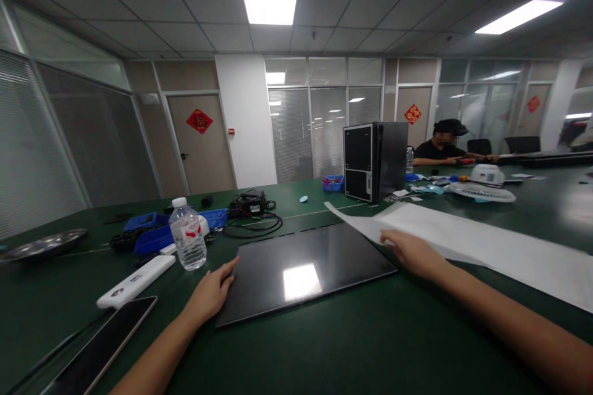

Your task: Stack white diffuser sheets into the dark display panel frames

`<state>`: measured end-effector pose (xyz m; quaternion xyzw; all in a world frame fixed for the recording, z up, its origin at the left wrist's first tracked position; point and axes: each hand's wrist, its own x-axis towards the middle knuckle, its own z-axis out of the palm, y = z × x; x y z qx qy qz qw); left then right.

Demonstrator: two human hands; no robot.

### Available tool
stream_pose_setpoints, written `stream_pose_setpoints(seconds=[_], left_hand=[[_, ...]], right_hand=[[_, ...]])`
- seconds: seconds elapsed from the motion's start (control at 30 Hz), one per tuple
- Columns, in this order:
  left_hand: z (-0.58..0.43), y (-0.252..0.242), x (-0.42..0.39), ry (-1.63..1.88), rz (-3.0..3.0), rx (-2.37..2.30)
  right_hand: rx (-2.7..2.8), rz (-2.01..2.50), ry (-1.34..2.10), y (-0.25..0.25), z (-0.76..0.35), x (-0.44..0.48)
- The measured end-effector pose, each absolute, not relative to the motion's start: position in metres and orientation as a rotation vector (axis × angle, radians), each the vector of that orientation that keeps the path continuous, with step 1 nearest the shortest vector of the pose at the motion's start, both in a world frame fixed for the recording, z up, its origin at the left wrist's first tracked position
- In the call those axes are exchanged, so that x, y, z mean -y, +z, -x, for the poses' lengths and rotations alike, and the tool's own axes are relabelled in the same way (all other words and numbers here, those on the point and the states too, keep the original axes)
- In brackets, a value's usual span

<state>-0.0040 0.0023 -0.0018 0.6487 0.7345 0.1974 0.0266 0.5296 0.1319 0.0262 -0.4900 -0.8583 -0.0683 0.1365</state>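
Observation:
A flat black display panel (273,271) lies on the green table, its glossy face reflecting a ceiling light. My left hand (212,293) rests at the panel's left edge with the index finger stretched out along it. Over the panel's right side, my right hand (412,253) is closed on the edge of a white sheet (354,222). The sheet's far left corner curls up above the panel. More white sheeting (463,231) runs off to the right, partly behind my right forearm.
A water bottle (188,234), a white power strip (136,281) and a black phone-like slab (104,345) are on the left. Behind the panel are a black adapter (252,203) with cables and a computer tower (359,163). Another person (440,148) sits at the far right.

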Motion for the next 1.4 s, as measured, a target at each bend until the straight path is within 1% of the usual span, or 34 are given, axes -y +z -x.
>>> stream_pose_setpoints(seconds=[0.13, 0.2, 0.43, 0.53, 0.87, 1.07, 1.27, 1.4], left_hand=[[-0.004, -0.001, -0.003, 0.616, -2.052, -2.217], [-0.009, -0.003, -0.005, 0.612, -2.077, -2.199], [-0.02, -0.006, -0.007, 0.579, -2.083, -2.244], [-0.02, -0.003, -0.006, 0.554, -2.082, -2.246], [-0.027, 0.002, -0.002, 0.518, -2.017, -2.344], [-0.027, 0.006, 0.001, 0.528, -2.041, -2.334], [-0.029, 0.003, 0.001, 0.517, -2.065, -2.312], [-0.029, 0.004, 0.001, 0.541, -2.066, -2.311]], right_hand=[[2.696, 1.075, 0.142, 0.028, -0.488, -0.107], [2.75, 0.984, 0.211, 0.032, -0.472, -0.095], [2.836, 0.776, 0.147, 0.039, -0.436, -0.07], [2.828, 0.682, 0.181, 0.036, -0.426, -0.062], [2.805, 0.632, 0.257, 0.03, -0.417, -0.044], [2.78, 0.588, 0.377, 0.032, -0.427, -0.049], [2.73, 0.818, 0.302, 0.03, -0.436, -0.058], [2.709, 0.8, 0.227, 0.027, -0.435, -0.058]])
